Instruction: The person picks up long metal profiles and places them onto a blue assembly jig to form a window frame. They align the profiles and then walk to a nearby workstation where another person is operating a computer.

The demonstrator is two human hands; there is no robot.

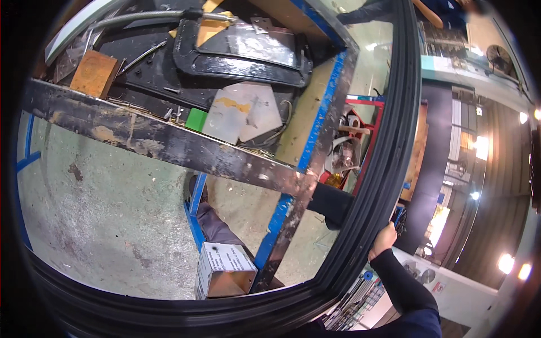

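Note:
A large black grooved frame (384, 146) runs down the right side and bends along the bottom of the view. My right hand (384, 241), in a dark sleeve, is closed at the frame's outer edge; its fingers are mostly hidden. Just beyond this hand is a small blue and black object (400, 218), which I cannot make out. My left hand is out of sight. Seen through the frame, a worn dark workbench rail (169, 152) crosses the view, meeting a blue-edged rail (324, 124) at a corner.
Behind the rail lie a black C-shaped tool (242, 70), a wooden block (94, 73), a green block (196, 119) and pale plates (260, 110). Below are a box (225, 267) and a trouser leg (217, 225). A red rack (372, 135) holds parts. Another person (445, 12) is at top right.

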